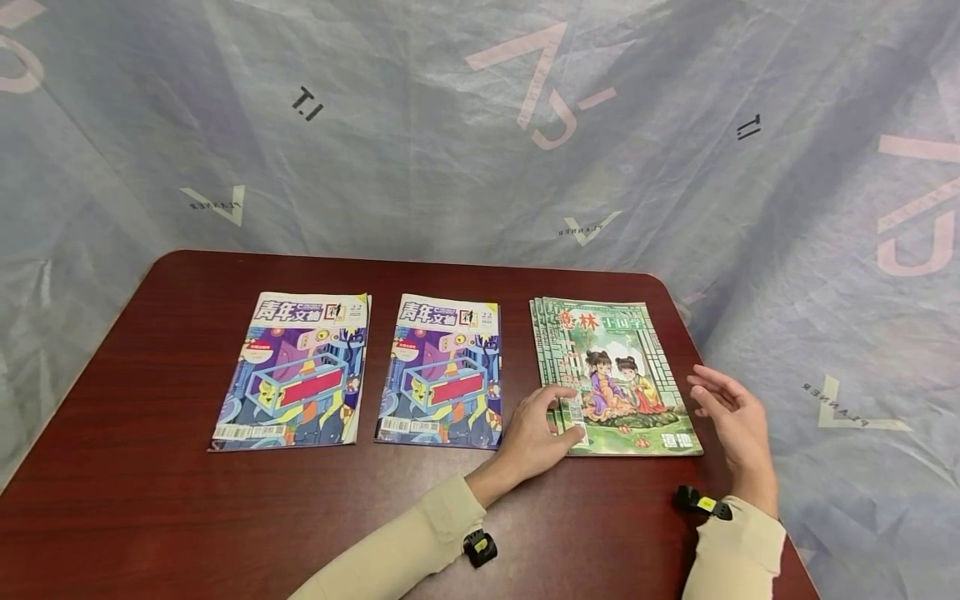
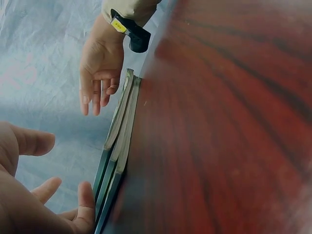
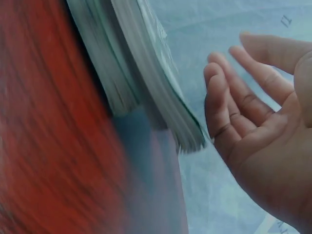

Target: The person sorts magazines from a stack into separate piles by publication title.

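Observation:
A small stack of green magazines (image 1: pixel 626 375), the top cover showing two cartoon children, lies at the right of the table with its left edges fanned out. My left hand (image 1: pixel 536 429) is at the stack's lower left, thumb and fingers apart over the edge; in the left wrist view its fingers (image 2: pixel 86 204) reach the stacked spines. Just off the right edge hovers my right hand (image 1: pixel 735 421), its fingers loosely bent and holding nothing. The right wrist view shows the page edges (image 3: pixel 161 97) beside that hand, with a gap between upper and lower magazines.
Two purple magazine piles with matching covers, one at left (image 1: pixel 292 375) and one in the middle (image 1: pixel 441 375), lie on the dark red wooden table (image 1: pixel 187 517). A grey printed cloth (image 1: pixel 420 167) hangs behind and beside the table. Both wrists wear black straps.

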Action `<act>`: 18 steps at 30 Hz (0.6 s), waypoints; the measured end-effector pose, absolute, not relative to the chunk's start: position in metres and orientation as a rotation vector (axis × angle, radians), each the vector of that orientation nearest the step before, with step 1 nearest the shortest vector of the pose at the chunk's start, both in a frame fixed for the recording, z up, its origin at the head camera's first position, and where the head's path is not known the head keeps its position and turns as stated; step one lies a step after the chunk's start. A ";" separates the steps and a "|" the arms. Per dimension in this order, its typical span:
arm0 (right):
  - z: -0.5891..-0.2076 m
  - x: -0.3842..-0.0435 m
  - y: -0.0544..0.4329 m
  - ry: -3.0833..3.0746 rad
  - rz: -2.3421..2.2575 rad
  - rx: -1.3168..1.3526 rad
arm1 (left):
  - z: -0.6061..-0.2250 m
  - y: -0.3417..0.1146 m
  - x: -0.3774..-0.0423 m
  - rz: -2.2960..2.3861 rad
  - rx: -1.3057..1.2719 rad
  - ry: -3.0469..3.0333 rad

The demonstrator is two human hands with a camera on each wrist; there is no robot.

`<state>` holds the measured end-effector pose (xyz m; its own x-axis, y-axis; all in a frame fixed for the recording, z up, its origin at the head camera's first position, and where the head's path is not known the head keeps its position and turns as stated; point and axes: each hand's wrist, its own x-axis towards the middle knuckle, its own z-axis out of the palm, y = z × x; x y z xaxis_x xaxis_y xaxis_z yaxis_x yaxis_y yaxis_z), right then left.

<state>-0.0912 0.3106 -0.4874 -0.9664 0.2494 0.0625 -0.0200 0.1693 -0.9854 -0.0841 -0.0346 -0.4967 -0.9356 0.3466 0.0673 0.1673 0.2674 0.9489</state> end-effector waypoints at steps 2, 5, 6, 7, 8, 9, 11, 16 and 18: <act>-0.485 -0.092 0.306 -2.229 1.869 -0.201 | -0.496 -0.035 -0.084 1.749 0.467 2.357; -0.482 -0.094 0.299 -2.223 1.869 -0.173 | -0.491 -0.038 -0.084 1.752 0.421 2.319; -0.481 -0.094 0.298 -2.220 1.872 -0.166 | -0.491 -0.038 -0.084 1.750 0.413 2.318; -0.480 -0.094 0.296 -2.215 1.879 -0.160 | -0.490 -0.039 -0.085 1.750 0.406 2.314; -0.479 -0.095 0.295 -2.208 1.887 -0.155 | -0.490 -0.039 -0.085 1.752 0.404 2.312; -0.479 -0.095 0.293 -2.206 1.887 -0.150 | -0.491 -0.040 -0.085 1.753 0.407 2.312; -0.478 -0.095 0.291 -2.208 1.878 -0.141 | -0.492 -0.040 -0.086 1.767 0.427 2.315; -0.476 -0.098 0.282 -2.189 1.882 -0.114 | -0.502 -0.041 -0.089 1.806 0.518 2.368; -0.475 -0.099 0.277 -2.167 1.914 -0.101 | -0.501 -0.042 -0.089 1.818 0.520 2.363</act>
<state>-0.0988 0.2773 -0.4745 -0.9668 0.2144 0.1390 -0.1115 0.1353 -0.9845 -0.0893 -0.0422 -0.5007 -0.9345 0.3364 0.1162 0.1985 0.2217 0.9547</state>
